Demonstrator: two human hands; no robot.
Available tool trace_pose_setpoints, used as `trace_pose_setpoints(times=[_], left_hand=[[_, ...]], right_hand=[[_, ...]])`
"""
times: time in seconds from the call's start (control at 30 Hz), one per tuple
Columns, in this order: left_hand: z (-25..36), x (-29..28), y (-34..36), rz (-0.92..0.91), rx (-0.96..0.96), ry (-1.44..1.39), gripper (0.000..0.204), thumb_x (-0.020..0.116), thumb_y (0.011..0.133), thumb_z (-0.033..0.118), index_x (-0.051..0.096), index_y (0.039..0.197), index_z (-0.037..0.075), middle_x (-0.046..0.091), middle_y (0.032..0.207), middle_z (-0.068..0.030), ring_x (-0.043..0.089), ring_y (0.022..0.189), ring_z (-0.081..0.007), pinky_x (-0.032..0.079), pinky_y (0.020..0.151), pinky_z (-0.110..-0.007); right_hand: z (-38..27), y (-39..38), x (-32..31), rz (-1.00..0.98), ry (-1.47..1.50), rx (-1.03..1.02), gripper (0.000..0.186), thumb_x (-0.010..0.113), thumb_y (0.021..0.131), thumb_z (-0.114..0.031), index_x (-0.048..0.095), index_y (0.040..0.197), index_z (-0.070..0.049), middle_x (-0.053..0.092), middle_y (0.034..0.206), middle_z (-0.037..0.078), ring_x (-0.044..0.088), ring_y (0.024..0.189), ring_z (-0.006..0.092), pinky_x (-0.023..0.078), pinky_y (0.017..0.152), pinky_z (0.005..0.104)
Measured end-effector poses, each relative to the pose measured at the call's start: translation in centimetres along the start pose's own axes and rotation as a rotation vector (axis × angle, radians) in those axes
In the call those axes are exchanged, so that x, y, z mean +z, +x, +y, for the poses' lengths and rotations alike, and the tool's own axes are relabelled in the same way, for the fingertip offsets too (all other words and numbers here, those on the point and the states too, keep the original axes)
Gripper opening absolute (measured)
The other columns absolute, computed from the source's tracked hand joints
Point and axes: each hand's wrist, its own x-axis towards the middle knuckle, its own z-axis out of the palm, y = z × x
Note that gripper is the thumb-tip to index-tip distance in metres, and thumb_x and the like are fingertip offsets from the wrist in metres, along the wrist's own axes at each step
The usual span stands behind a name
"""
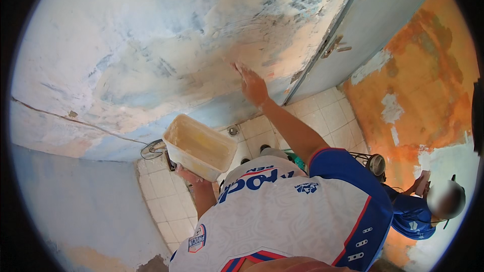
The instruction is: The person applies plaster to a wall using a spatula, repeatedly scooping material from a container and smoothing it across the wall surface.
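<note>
My left hand [189, 175] grips the near left edge of a rectangular off-white plastic tub [220, 141], tilted so its inside shows. Pale residue smears its inner walls, and the fingers behind it are partly hidden. Ahead, my right arm stretches up to a patchy plastered wall [166, 60]. There my right hand [253, 86] is closed, its fingertips at the wall surface. Whatever it holds, if anything, is too small to make out. Whitish and peach smears with dark scrape marks cover the wall around it.
To the right stands a grey door [353, 35] with a metal handle [335, 47]. Beyond it is a patchy orange wall [413, 80]. Another person in a blue shirt [414, 216] is at the far right. A cable [80, 121] hangs along the wall above tiled floor [169, 204].
</note>
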Motion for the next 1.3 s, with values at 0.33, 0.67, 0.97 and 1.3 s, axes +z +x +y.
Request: trace_pose_setpoints(times=[0.33, 0.67, 0.97, 1.3], left_hand=[[1.0, -1.3, -0.3, 0.201, 0.01, 0.02, 0.062, 0.036, 0.097, 0.047, 0.047, 0.144, 0.008, 0.056, 0.139, -0.0136, 0.06, 0.12, -0.0348, 0.054, 0.096, -0.05], [0.0, 1.1, 0.3, 0.049, -0.01, 0.047, 0.051, 0.032, 0.101, 0.036, 0.047, 0.141, 0.007, 0.057, 0.132, -0.012, 0.059, 0.118, -0.0317, 0.052, 0.099, -0.046], [-0.5, 0.5, 0.6, -0.124, -0.005, 0.042, 0.056, 0.032, 0.101, 0.039, 0.046, 0.145, 0.006, 0.057, 0.138, -0.0147, 0.059, 0.123, -0.0346, 0.051, 0.101, -0.05], [0.8, -1.8, 0.8, -0.072, 0.06, 0.02, 0.063, 0.036, 0.099, 0.045, 0.045, 0.147, 0.006, 0.058, 0.138, -0.0141, 0.06, 0.122, -0.0359, 0.053, 0.1, -0.049]], right_hand=[[5.7, 16.7, -13.4, 0.754, -0.369, -0.132, 0.015, 0.054, 0.095, -0.008, 0.065, 0.098, 0.003, 0.067, 0.086, 0.02, 0.064, 0.076, 0.0419, 0.053, 0.07, 0.0472], [0.4, 2.7, -4.0, 0.058, -0.002, -0.083, 0.049, 0.059, 0.089, -0.001, 0.057, 0.138, -0.001, 0.062, 0.132, 0.026, 0.066, 0.114, 0.0346, 0.056, 0.089, 0.0419], [6.6, 15.9, -13.0, 0.581, -0.287, 0.017, 0.028, 0.059, 0.085, -0.005, 0.069, 0.111, 0.0, 0.07, 0.095, 0.02, 0.067, 0.079, 0.0389, 0.054, 0.069, 0.043], [-1.6, -1.8, -4.3, 0.04, 0.217, 0.197, 0.029, 0.056, 0.1, -0.019, 0.067, 0.122, -0.003, 0.073, 0.094, 0.013, 0.067, 0.079, 0.0175, 0.053, 0.075, 0.0356]])
